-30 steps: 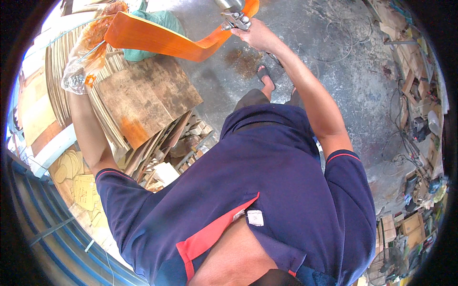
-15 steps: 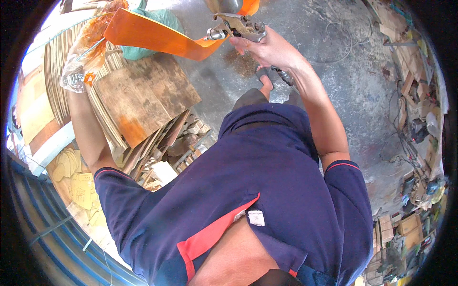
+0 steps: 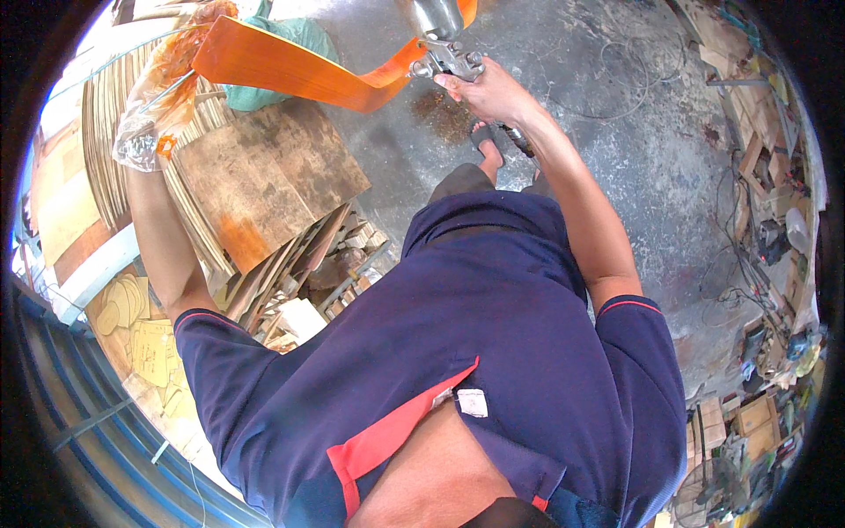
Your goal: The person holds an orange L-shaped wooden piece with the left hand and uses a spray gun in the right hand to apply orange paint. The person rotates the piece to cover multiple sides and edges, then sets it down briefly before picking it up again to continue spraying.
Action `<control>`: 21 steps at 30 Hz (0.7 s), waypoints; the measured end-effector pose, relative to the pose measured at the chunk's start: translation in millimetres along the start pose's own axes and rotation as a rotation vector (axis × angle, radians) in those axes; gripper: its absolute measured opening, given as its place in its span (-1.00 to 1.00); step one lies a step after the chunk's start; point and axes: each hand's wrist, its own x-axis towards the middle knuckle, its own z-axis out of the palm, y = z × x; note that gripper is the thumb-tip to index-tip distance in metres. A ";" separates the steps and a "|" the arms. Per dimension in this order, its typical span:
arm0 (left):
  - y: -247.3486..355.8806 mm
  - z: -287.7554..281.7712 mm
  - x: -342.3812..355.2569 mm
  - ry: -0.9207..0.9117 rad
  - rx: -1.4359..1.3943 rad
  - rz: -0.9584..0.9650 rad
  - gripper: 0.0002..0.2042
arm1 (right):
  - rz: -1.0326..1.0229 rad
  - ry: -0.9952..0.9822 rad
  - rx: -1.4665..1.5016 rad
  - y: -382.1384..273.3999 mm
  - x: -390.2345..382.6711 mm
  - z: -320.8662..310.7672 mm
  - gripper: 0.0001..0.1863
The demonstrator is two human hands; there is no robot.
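My left hand (image 3: pixel 169 84), inside a clear plastic bag stained orange, is at the left end of a long, bent, glossy orange panel (image 3: pixel 282 66). The bag blurs its fingers, but they look closed at that end, and the panel hangs in the air. Thin pale-blue strands run past this hand to the panel's edge. In my right hand (image 3: pixel 497 93) is a metal spray gun (image 3: pixel 453 60), with a silver cup (image 3: pixel 437 18) above it. The gun's front is close to the panel's right end. Part of its handle and hose fitting shows below my hand.
Stacked thin boards (image 3: pixel 106 141) and a stained plywood sheet (image 3: pixel 273 176) lie at the left, above wood offcuts (image 3: pixel 299 321). Behind the panel is a green sack (image 3: pixel 295 40). A hose (image 3: pixel 647 84) curls over the grey floor (image 3: pixel 616 167). Wood scraps (image 3: pixel 761 422) line the right side.
The spray gun has turned in my right hand, its cup swinging to the right. My right hand has shifted slightly left. The left hand and the panel have stayed almost still.
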 end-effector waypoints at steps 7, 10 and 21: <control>0.4 1.4 -2.8 0.003 0.003 0.004 -0.50 | -0.007 0.026 -0.023 31.2 18.4 0.7 -0.57; 0.2 2.0 -3.9 0.003 -0.001 0.002 -0.50 | -0.053 0.128 -0.104 45.0 31.9 4.8 -0.60; -6.2 8.5 -7.2 0.003 -0.005 0.000 -0.48 | 0.022 0.252 -0.296 31.8 11.4 -1.2 -0.53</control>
